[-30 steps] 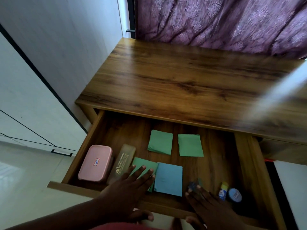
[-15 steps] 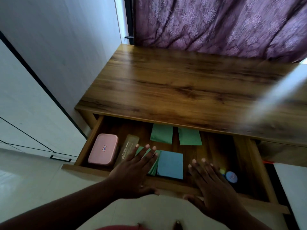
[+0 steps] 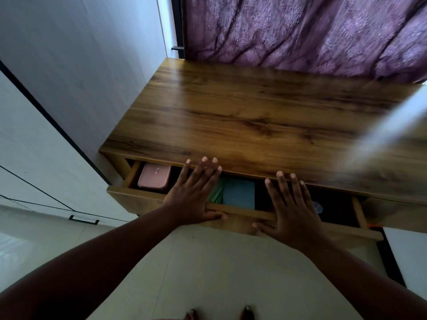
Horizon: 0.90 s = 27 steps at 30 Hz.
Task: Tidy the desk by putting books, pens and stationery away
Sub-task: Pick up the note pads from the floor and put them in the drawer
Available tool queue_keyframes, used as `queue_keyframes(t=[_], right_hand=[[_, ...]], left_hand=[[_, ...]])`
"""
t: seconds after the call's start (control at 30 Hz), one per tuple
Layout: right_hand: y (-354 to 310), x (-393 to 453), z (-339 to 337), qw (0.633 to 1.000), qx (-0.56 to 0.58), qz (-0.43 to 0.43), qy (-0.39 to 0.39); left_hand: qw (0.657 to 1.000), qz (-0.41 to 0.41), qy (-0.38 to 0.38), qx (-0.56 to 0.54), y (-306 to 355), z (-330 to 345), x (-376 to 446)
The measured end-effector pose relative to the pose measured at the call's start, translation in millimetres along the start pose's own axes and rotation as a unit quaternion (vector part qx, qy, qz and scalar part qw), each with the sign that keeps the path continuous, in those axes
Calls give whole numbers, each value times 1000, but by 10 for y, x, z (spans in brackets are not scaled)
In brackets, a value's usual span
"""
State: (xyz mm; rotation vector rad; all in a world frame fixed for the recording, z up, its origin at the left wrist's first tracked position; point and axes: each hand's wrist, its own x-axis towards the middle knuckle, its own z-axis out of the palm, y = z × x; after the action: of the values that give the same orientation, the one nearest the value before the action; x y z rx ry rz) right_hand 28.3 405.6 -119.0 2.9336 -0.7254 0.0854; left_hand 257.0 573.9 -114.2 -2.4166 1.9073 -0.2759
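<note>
The wooden desk's drawer (image 3: pixel 138 199) is mostly pushed in under the desk top (image 3: pixel 254 116), with only a narrow strip showing. My left hand (image 3: pixel 193 195) and my right hand (image 3: pixel 291 209) lie flat, fingers spread, with the palms against the drawer's front edge. Inside the gap I see a pink box (image 3: pixel 153 176) at the left, a green paper (image 3: pixel 216 192) and a blue booklet (image 3: pixel 239 194) between my hands, and a small blue round thing (image 3: pixel 317 206) right of my right hand. Everything else in the drawer is hidden.
A purple curtain (image 3: pixel 300 35) hangs behind the desk. White cabinet panels (image 3: pixel 34 146) with a black handle (image 3: pixel 83 220) stand at the left. A pale blurred object (image 3: pixel 392 125) crosses the right side. Light floor tiles (image 3: pixel 219 273) lie below, and my toes (image 3: pixel 247 314) show at the bottom edge.
The drawer has slid in from wide open to nearly closed, with both hands moving forward against its front. The green papers at the back and the clear case have gone out of sight.
</note>
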Motion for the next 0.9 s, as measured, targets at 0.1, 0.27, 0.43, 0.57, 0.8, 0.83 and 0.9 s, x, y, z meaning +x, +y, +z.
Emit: queue_keyframes(t=[0.1, 0.27, 0.43, 0.57, 0.8, 0.83, 0.9], right_hand=[[39, 138, 28, 1000, 2, 20, 3], [126, 334, 94, 999, -2, 43, -1], [163, 402, 160, 999, -4, 44, 20], [167, 415, 221, 997, -17, 42, 58], [187, 449, 391, 987, -57, 37, 146], [192, 451, 414, 985, -63, 34, 159], [204, 452, 458, 980, -73, 28, 185]], left_hand=[[1000, -24, -9, -2, -50, 36, 141], [999, -38, 0, -24, -118, 96, 323], [998, -47, 32, -29, -143, 171, 412], [996, -51, 72, -26, -120, 227, 468], [990, -77, 110, -37, -88, 279, 500], [989, -81, 119, -42, -77, 278, 505], [984, -86, 147, -49, -59, 288, 518]])
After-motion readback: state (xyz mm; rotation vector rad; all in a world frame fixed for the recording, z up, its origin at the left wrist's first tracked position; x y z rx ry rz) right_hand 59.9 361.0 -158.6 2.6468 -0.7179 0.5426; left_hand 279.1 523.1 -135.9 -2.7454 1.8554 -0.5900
